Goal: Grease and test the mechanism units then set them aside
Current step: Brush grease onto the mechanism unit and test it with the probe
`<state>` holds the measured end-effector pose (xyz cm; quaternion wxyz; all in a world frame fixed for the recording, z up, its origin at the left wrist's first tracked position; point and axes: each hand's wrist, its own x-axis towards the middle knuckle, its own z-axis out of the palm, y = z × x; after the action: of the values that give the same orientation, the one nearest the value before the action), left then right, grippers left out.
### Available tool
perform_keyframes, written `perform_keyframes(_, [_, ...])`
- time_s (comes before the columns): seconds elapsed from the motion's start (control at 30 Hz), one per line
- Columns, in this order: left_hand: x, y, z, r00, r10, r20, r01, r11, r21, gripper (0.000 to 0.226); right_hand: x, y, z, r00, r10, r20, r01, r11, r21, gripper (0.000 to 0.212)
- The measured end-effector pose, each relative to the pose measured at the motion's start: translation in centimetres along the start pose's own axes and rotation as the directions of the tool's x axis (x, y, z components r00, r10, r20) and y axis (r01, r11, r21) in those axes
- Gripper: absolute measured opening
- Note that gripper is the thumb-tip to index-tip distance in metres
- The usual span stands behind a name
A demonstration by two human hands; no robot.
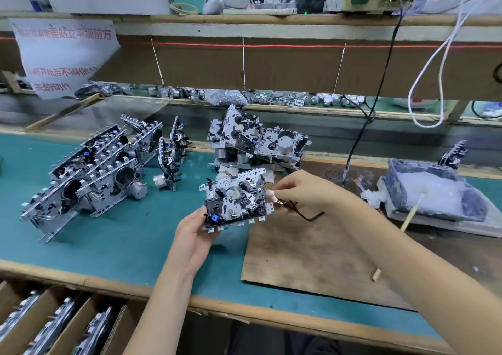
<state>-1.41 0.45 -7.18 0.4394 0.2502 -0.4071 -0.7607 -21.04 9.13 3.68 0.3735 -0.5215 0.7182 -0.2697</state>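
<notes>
The table (108, 246) is covered with a smooth teal mat, edged in bare wood. On its right part lies a scuffed brown board (312, 259), flat and rectangular. A heap of mechanism units (89, 175), stamped silver metal with black plastic parts and round motors, rests on the mat at the left. A smaller stack (258, 140) sits farther back. A grey tray (434, 191) of whitish grease stands at the right with a pale stick (410, 216) leaning in it.

The held unit (236, 200) is above the table, over the mat's edge by the board. The left hand (193, 235) grips its lower left corner, thumb on top. The right hand (301, 189) pinches a small coppery clip (274, 198) at the unit's right edge, a thin black wire (309, 217) trailing from it.
</notes>
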Motion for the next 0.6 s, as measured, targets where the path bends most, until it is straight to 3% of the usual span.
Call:
perform_keyframes(0.13, [-0.2, 0.1, 0.2, 0.998, 0.013, 0.06, -0.015, 0.999, 0.033, 0.032, -0.1, 0.5, -0.7, 0.999, 0.024, 0.025, -0.025, 0.999, 0.036, 0.017])
perform_keyframes(0.33, [-0.1, -0.2, 0.6, 0.998, 0.01, 0.058, -0.012, 0.999, 0.04, 0.03, -0.2, 0.9, -1.2, 0.999, 0.037, 0.011, -0.037, 0.996, 0.087, 0.025])
perform_keyframes(0.6, [0.0, -0.7, 1.5, 0.999, 0.009, 0.041, -0.009, 1.0, -0.004, 0.049, -0.3, 2.2, -1.1, 0.998, -0.023, -0.059, 0.028, 0.996, 0.089, 0.021])
